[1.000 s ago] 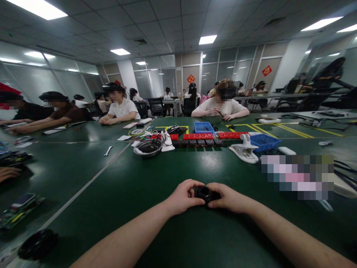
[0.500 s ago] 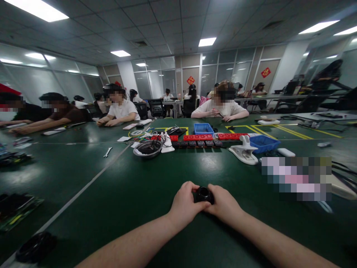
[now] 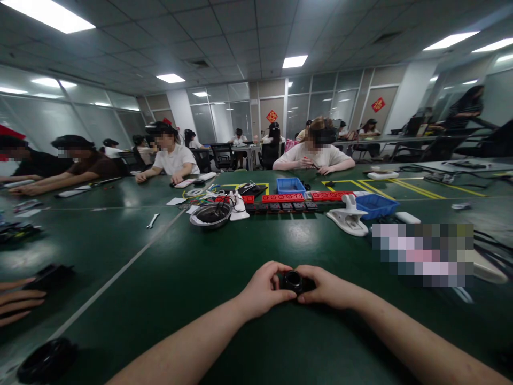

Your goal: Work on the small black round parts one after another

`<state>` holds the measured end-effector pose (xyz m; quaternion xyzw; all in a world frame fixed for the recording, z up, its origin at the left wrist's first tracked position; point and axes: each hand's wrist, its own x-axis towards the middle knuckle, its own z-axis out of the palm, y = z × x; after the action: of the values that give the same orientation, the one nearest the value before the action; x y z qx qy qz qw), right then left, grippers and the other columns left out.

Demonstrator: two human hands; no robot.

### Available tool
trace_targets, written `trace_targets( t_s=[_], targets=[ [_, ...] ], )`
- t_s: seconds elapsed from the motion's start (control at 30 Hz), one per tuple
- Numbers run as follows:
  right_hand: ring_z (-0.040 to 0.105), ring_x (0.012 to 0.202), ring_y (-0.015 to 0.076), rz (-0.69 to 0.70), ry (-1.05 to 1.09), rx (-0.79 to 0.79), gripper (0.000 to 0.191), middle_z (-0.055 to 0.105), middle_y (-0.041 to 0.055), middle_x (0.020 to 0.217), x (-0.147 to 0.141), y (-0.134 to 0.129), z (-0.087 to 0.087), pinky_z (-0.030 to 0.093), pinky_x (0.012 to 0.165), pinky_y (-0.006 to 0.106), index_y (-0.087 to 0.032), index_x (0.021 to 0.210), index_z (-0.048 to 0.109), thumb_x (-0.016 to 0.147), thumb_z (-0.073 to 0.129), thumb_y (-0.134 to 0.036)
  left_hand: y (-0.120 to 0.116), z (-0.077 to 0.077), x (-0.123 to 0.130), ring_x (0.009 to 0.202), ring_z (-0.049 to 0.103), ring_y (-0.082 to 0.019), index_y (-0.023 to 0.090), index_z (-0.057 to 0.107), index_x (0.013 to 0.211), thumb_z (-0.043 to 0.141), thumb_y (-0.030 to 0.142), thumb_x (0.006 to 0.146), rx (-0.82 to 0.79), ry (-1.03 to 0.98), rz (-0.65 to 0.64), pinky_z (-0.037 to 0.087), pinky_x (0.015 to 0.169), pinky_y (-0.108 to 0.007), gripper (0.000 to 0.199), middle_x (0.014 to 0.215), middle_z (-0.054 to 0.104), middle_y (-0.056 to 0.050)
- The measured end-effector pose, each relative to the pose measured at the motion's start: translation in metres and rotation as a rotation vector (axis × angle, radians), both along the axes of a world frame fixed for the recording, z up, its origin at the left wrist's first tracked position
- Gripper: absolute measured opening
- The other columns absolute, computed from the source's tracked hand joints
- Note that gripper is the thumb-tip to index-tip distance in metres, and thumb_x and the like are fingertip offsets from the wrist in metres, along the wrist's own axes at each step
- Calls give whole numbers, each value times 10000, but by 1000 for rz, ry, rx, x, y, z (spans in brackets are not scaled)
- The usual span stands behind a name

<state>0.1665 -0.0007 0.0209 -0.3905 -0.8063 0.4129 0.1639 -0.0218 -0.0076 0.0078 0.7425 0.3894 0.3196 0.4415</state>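
Observation:
A small black round part with a hollow top [image 3: 293, 280] sits upright on the green table [image 3: 224, 251], between my two hands. My left hand [image 3: 267, 289] is closed around its left side, thumb at the front and fingers behind. From the right, my right hand [image 3: 325, 287] grips it, with the index finger at its back edge and the thumb low in front. A dark space shows between the right palm and the part. The lower part of the object is partly hidden by my fingers.
A black ring-shaped part [image 3: 47, 361] lies near left. A co-worker's hand [image 3: 20, 302] touches a black object [image 3: 52, 277]. Farther off are a wrench [image 3: 153, 221], a metal bowl [image 3: 210, 223], red sockets [image 3: 282, 198], a white clip stand [image 3: 348, 222] and blue trays [image 3: 377, 206].
My right hand has loosened slightly and shifted right, opening a gap beside the black part. At the left, a co-worker's hand with a black object has appeared where a green circuit board lay.

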Motion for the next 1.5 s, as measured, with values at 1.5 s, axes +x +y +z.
trace_targets(
  t_s=[1.5],
  targets=[
    [466, 616, 125, -184, -192, 145, 327, 509, -19, 677, -11, -3, -8, 315, 492, 196, -152, 714, 495, 509, 685, -321, -8, -3, 9, 518, 361, -75, 153, 515, 829, 722, 316, 488, -18, 118, 216, 268, 474, -181, 431, 619, 398, 55]
  ],
)
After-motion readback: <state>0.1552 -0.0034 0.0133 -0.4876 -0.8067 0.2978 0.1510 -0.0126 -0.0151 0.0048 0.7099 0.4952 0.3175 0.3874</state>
